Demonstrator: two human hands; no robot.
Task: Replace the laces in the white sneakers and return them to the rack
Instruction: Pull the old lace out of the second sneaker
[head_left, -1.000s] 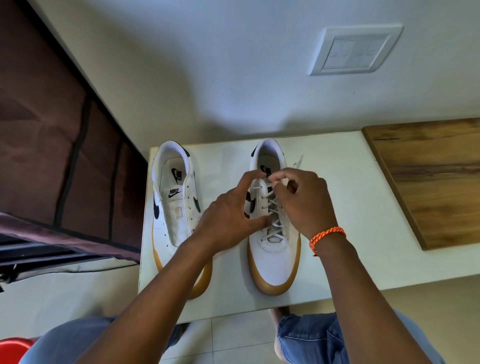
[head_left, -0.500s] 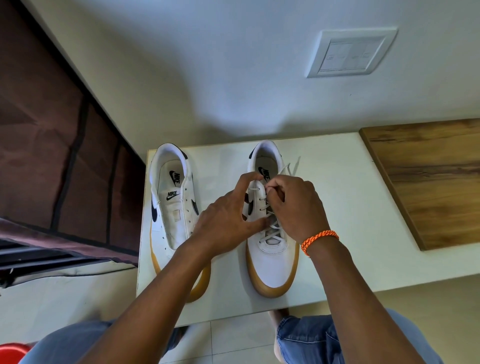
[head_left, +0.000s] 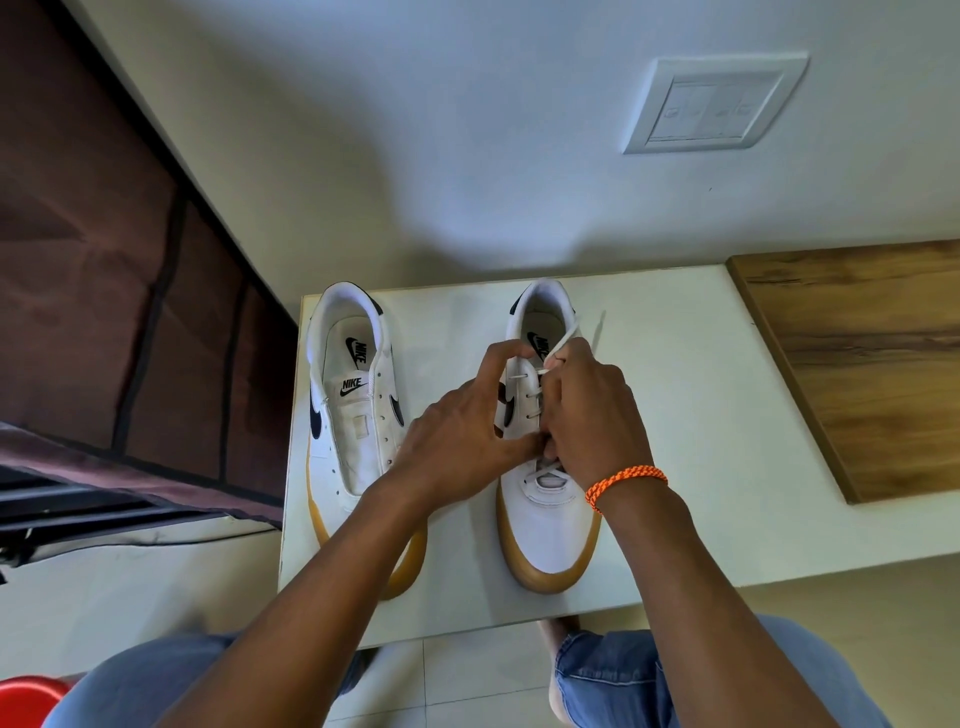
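Note:
Two white sneakers with gum soles stand toe-toward-me on a white table (head_left: 701, 467). The left sneaker (head_left: 353, 431) has no lace and its eyelets are bare. The right sneaker (head_left: 545, 525) carries a white lace (head_left: 569, 332) threaded most of the way up. My left hand (head_left: 462, 431) grips the right sneaker's left side, thumb low and forefinger up by the collar. My right hand (head_left: 592, 415), with an orange wrist cord, pinches the lace near the top eyelets. Loose lace ends trail off beside the collar at the right.
A dark brown fabric-covered shoe rack (head_left: 104, 312) stands to the left of the table. A wooden board (head_left: 857, 364) lies on the table's right end. A wall switch plate (head_left: 711, 104) is above. A red object (head_left: 26, 696) shows at the bottom left by my knees.
My right hand has slid a little lower along the lacing while the lace ends stand out beyond it near the collar. My left hand keeps its hold on the sneaker.

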